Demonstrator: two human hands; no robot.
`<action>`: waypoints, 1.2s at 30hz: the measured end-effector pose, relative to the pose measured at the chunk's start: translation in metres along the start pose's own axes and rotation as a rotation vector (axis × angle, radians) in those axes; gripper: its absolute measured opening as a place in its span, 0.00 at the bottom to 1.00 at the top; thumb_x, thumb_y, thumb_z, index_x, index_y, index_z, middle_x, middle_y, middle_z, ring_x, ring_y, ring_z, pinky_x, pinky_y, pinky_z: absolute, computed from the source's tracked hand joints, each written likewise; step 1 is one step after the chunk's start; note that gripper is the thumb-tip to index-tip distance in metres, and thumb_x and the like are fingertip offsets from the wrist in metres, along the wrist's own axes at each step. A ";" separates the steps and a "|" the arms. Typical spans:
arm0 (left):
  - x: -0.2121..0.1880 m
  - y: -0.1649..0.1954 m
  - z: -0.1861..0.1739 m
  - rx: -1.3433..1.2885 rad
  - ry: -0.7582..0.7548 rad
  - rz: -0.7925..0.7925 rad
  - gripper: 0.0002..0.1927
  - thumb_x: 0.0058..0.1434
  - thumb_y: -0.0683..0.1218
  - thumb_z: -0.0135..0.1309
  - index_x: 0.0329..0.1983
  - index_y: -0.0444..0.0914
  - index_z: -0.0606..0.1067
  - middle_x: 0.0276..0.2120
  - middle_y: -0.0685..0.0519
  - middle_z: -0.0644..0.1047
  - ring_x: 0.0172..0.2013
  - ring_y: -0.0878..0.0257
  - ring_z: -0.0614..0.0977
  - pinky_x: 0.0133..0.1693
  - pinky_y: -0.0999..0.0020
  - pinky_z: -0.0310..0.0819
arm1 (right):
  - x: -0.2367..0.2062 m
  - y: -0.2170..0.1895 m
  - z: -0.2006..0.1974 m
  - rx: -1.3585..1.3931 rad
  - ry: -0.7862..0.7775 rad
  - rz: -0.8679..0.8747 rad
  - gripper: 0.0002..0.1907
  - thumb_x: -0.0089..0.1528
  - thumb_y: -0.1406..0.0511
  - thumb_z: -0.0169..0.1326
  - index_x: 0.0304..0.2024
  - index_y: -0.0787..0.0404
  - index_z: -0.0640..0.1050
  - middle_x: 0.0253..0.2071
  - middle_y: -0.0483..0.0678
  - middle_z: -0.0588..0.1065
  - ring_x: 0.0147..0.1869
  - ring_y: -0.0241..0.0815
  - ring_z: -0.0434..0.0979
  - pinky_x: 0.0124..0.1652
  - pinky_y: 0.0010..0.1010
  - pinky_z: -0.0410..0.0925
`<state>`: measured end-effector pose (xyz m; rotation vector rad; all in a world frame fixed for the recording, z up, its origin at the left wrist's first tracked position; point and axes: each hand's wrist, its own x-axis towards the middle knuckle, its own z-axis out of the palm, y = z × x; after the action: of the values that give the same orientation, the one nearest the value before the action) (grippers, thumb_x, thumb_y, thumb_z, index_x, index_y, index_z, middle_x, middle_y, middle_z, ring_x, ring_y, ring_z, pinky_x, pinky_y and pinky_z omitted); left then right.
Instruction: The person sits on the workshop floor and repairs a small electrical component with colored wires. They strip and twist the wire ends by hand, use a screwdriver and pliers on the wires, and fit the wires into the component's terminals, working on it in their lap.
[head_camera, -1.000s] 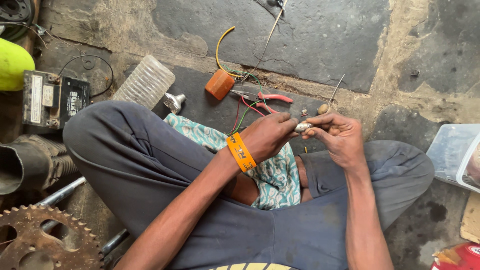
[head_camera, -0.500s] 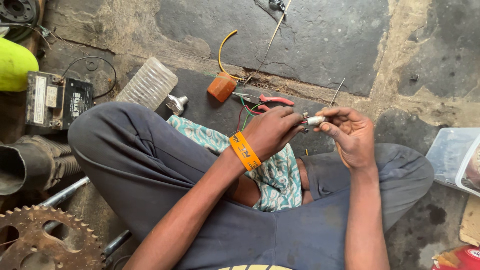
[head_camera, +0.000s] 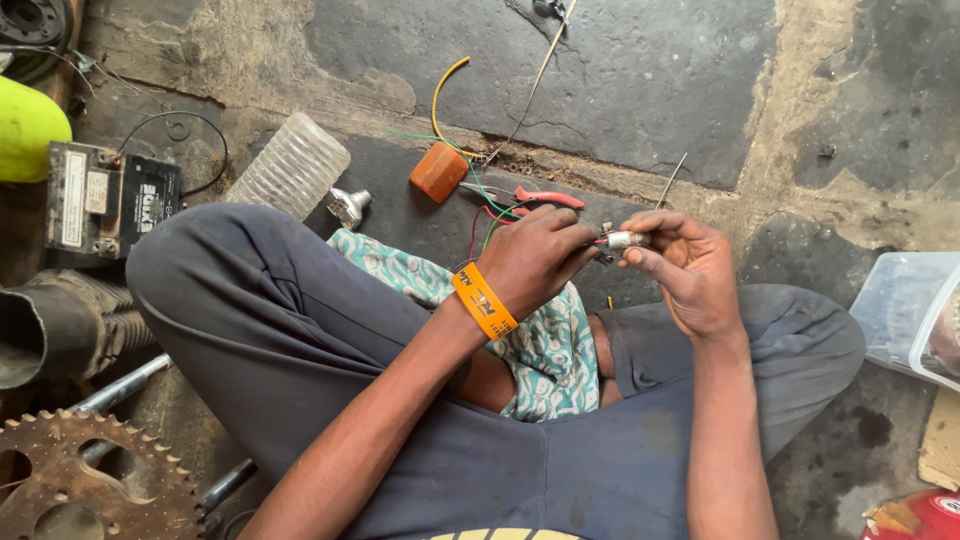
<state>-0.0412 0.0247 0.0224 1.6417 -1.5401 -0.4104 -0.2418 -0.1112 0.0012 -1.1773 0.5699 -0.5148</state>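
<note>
Small metal part (head_camera: 628, 240) pinched between both hands — left (head_camera: 540, 258), right (head_camera: 685, 265).

The rough stone floor (head_camera: 620, 80) carries an orange box (head_camera: 439, 171) with a yellow wire (head_camera: 440, 95), red-handled pliers (head_camera: 545, 197), a ribbed clear lens (head_camera: 289, 166), a small battery (head_camera: 110, 200), a rusty sprocket (head_camera: 85, 480) and a clear plastic tub (head_camera: 900, 310).

Both hands (head_camera: 610, 255) have lifted the small metal part (head_camera: 626, 240) slightly.
</note>
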 end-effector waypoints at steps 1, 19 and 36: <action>0.000 -0.001 -0.001 -0.010 0.014 0.007 0.09 0.63 0.47 0.59 0.43 0.38 0.77 0.37 0.50 0.78 0.43 0.51 0.81 0.40 0.55 0.77 | 0.001 0.000 0.000 -0.006 0.004 -0.005 0.15 0.63 0.79 0.59 0.52 0.71 0.77 0.53 0.57 0.77 0.52 0.42 0.79 0.52 0.32 0.75; 0.003 -0.005 -0.015 -0.030 0.025 -0.107 0.11 0.64 0.46 0.57 0.48 0.37 0.76 0.43 0.48 0.79 0.44 0.47 0.82 0.42 0.54 0.77 | 0.004 0.001 -0.027 0.073 0.258 -0.015 0.09 0.73 0.68 0.52 0.53 0.68 0.76 0.44 0.50 0.77 0.42 0.39 0.76 0.44 0.30 0.72; 0.004 -0.029 -0.070 -0.039 -0.009 -0.266 0.09 0.62 0.45 0.58 0.42 0.35 0.80 0.36 0.44 0.82 0.38 0.47 0.84 0.39 0.56 0.76 | 0.001 0.005 -0.066 0.195 0.700 -0.061 0.12 0.73 0.56 0.54 0.44 0.58 0.75 0.38 0.44 0.73 0.40 0.37 0.72 0.42 0.31 0.70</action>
<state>0.0290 0.0421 0.0443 1.8219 -1.3152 -0.5861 -0.2834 -0.1567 -0.0223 -0.8121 1.0541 -1.0249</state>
